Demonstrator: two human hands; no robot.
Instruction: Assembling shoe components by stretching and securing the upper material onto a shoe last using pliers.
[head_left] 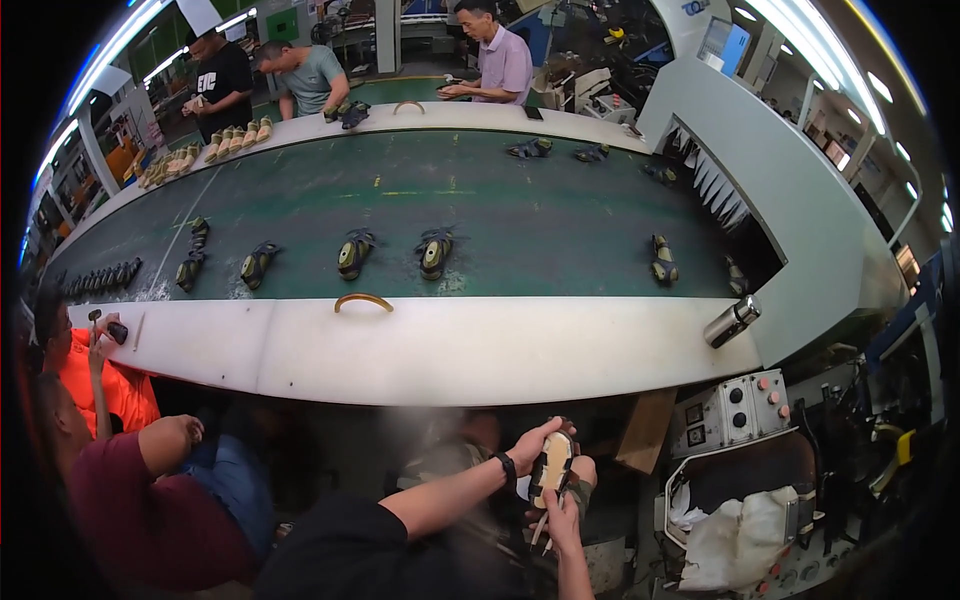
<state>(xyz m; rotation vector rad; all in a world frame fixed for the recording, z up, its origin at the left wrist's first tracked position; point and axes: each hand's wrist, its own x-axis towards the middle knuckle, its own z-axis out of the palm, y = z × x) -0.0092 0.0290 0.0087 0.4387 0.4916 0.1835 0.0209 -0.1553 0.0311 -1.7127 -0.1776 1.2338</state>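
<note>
A sandal-like shoe [552, 462] with a pale, bare underside and dark edges is held over my lap, underside up. My left hand [532, 447], with a black band at the wrist, grips its upper end. At the lower end, the fingers of my right hand [563, 518] are closed against the shoe. Thin pale strips [540, 528] hang beside those fingers; whether they belong to the shoe cannot be made out.
Ahead, a white ledge [400, 345] borders a green conveyor belt [330, 190] carrying several dark sandals [435, 253]. A steel flask [733, 321] lies at the ledge's right end, near a grey machine [800, 200]. A control box [737, 408] stands right; co-workers sit left and stand across.
</note>
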